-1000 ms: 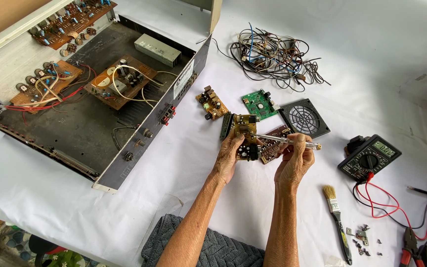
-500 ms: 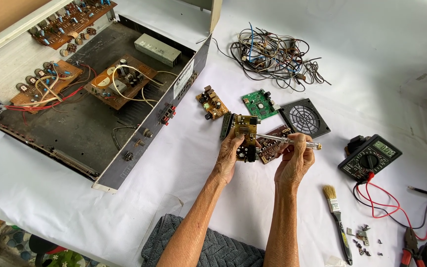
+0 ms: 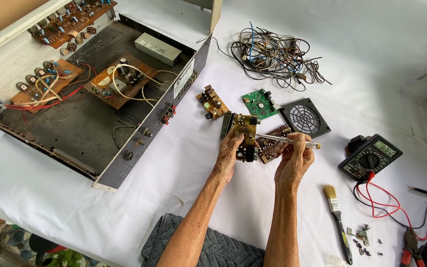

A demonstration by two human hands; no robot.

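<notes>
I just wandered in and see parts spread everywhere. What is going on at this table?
A person is working on electronics over a white-covered table. The left hand holds a small brown circuit board upright, while the right hand puts the tip of a clear-handled screwdriver to it. An opened metal chassis with boards and wires inside sits to the left. Around the hands lie a green board, a fan grille, a wire tangle, a multimeter and a paintbrush.

Matt white cloth [image 3: 253,207]; clear plastic screwdriver [image 3: 292,141].
</notes>
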